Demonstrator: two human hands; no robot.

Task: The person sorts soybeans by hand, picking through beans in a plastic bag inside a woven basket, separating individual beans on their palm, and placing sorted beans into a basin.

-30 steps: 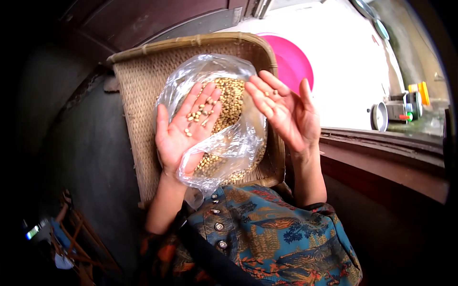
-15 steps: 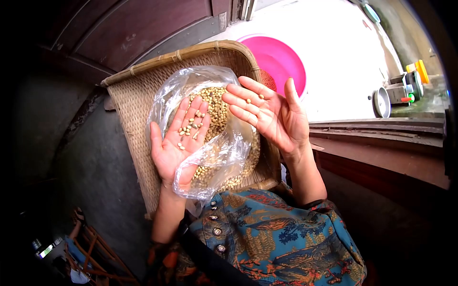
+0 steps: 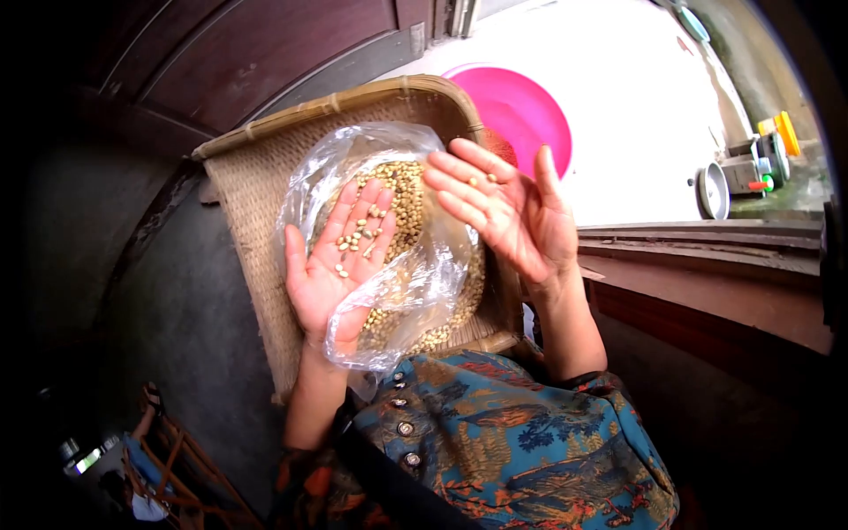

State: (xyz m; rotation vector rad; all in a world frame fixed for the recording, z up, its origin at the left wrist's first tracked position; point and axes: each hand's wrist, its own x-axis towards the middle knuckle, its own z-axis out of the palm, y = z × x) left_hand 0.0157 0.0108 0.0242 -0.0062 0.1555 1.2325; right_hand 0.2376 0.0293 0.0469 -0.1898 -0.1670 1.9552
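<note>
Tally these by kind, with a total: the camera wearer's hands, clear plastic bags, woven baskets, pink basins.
Left hand and right hand: 2
Clear plastic bag: 1
Woven basket: 1
Pink basin: 1
Total: 5

Bag [image 3: 422, 278]: crinkled, glossy plastic. Basket [image 3: 246, 212]: rough woven bamboo. Basin [image 3: 530, 115]: smooth plastic.

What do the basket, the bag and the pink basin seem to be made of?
Basket: woven bamboo or similar cane, matte, judging by its plaited surface. Bag: thin, glossy clear plastic; it wrinkles, catches highlights and shows seeds through it. Pink basin: probably smooth plastic, from its even, saturated colour.
</note>
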